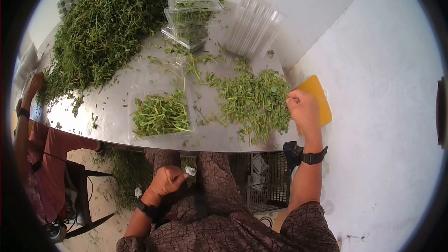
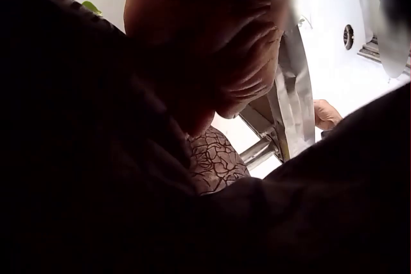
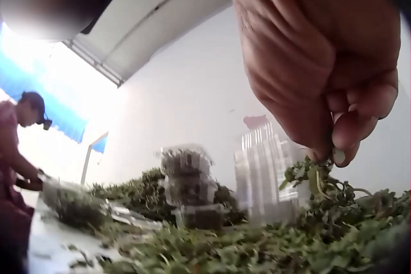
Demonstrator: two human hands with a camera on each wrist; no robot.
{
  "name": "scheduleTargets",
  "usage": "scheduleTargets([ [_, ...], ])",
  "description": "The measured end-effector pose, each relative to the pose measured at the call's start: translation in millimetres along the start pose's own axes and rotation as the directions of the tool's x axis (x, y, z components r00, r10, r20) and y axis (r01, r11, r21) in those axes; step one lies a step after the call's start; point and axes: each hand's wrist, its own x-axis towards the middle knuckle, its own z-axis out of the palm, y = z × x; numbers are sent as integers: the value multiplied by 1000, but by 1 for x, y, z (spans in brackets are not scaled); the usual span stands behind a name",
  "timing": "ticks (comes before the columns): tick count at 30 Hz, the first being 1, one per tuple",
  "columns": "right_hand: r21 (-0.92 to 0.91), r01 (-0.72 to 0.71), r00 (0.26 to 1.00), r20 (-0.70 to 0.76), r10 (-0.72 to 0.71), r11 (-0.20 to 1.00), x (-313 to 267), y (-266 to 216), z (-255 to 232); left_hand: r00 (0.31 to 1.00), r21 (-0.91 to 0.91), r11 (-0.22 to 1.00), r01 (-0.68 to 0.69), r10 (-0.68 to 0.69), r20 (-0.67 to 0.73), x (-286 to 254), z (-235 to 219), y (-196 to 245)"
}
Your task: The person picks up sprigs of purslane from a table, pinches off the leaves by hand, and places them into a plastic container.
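Observation:
Over the right edge of a loose pile of green sprigs (image 1: 254, 100), my right hand (image 1: 305, 112) is lowered with its fingers curled. In the right wrist view, the thumb and fingers of that hand (image 3: 314, 55) pinch the top of a leafy sprig (image 3: 318, 181) above the pile. My left hand (image 1: 165, 180) hangs loosely curled over the lap, off the table, and no held thing shows; the left wrist view shows its fingers (image 2: 237, 75) in shadow. A clear open container (image 1: 132, 120) with cut green stems (image 1: 161, 114) lies left of the pile.
A large green heap (image 1: 102, 28) covers the table's back left. Filled clear boxes (image 1: 191, 21) are stacked beside nested empty containers (image 1: 252, 25). A yellow board (image 1: 317, 98) stands at the right edge, and a black crate (image 1: 268, 182) below. Another person's hand (image 1: 35, 84) is at far left.

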Motion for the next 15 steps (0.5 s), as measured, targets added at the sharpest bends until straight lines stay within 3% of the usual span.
scheduleTargets([
  [2, 38, -23, 999, 43, 22, 999, -7, -9, -8, 997, -48, 997, 65, -67, -30, 2, 0, -1],
  [7, 34, 6, 990, 140, -11, 999, -27, -18, -11, 1000, 43, 999, -17, 18, -23, 5, 3, -1],
  [9, 90, -80, 971, 230, 58, 993, -34, -19, -13, 1000, 50, 999, -10, 11, -25, 4, 2, 0],
  [13, 68, 4, 980, 198, -17, 998, -45, -14, -6, 999, 58, 998, -7, 10, -36, 4, 3, -1],
  [15, -161, 123, 969, 233, -83, 979, -49, -15, -3, 999, 54, 998, -21, 24, -44, 5, 3, 0],
])
